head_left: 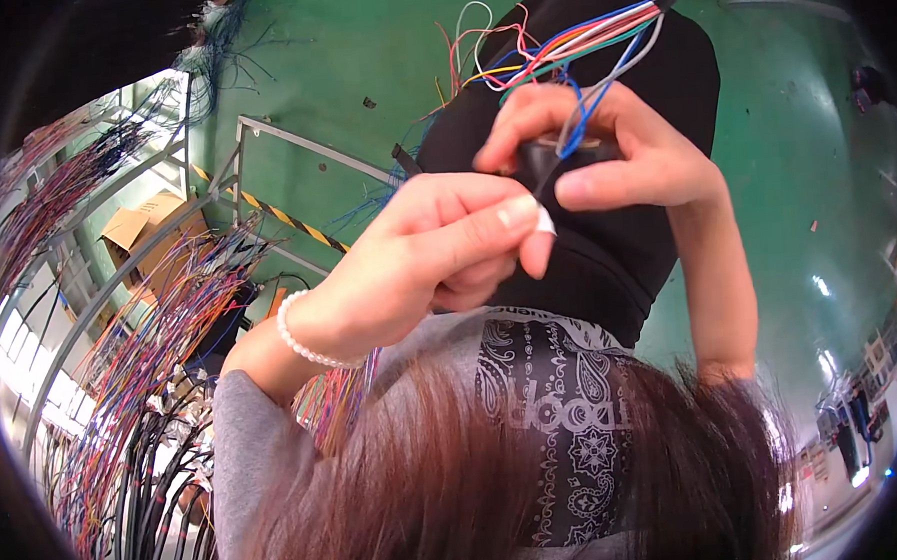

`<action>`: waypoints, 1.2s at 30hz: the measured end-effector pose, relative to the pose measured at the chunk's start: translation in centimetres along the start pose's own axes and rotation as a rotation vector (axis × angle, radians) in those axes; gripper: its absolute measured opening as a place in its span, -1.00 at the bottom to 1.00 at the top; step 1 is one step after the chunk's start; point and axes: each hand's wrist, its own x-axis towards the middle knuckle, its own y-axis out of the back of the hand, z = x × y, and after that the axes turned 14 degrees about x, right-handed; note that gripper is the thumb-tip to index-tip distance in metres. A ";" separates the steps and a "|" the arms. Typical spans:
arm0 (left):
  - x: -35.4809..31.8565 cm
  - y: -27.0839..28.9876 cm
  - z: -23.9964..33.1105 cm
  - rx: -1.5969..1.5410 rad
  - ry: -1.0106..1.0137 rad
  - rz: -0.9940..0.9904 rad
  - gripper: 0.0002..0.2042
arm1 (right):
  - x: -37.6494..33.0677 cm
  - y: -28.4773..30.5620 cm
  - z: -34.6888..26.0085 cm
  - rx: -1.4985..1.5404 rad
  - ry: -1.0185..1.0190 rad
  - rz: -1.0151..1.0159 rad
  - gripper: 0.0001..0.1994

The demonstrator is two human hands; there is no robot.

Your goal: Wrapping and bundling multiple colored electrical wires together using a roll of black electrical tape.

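Observation:
My right hand (618, 152) grips a small black connector (553, 160) from which a bundle of coloured wires (568, 45) fans up and to the right into a black cable. My left hand (437, 255), with a white bead bracelet (306, 346) on its wrist, pinches a thin wire end with a small white tip (544, 219) right at the connector's lower edge. Both hands are raised close to the camera, above my black-clothed lap. My own hair and a patterned black and white cloth fill the lower part of the view.
A metal rack (118, 284) hung with several bundles of coloured wires stands at the left, with black cables below it. Cardboard boxes (146, 223) lie beside it. A yellow and black striped bar (286, 219) and a grey metal frame sit on the green floor (359, 54).

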 end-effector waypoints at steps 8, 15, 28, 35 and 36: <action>1.3 -0.1 -2.8 1.350 -0.737 0.739 -0.97 | -5.5 -5.5 -1.1 0.452 0.133 0.331 -0.37; 1.1 -1.2 -1.7 1.310 -0.675 0.408 -0.93 | -0.1 -5.0 1.4 0.297 0.280 0.654 -0.51; -1.2 -0.9 0.2 0.439 -0.154 0.104 -0.69 | -4.1 -6.0 0.3 -0.124 0.250 0.634 -0.50; -1.1 -0.4 0.1 0.057 -0.017 -0.058 -0.64 | -1.2 -5.0 2.6 0.332 0.407 0.349 -0.42; -1.4 -0.5 0.2 0.079 -0.011 -0.065 -0.64 | -1.1 -4.7 2.8 0.362 0.409 0.291 -0.46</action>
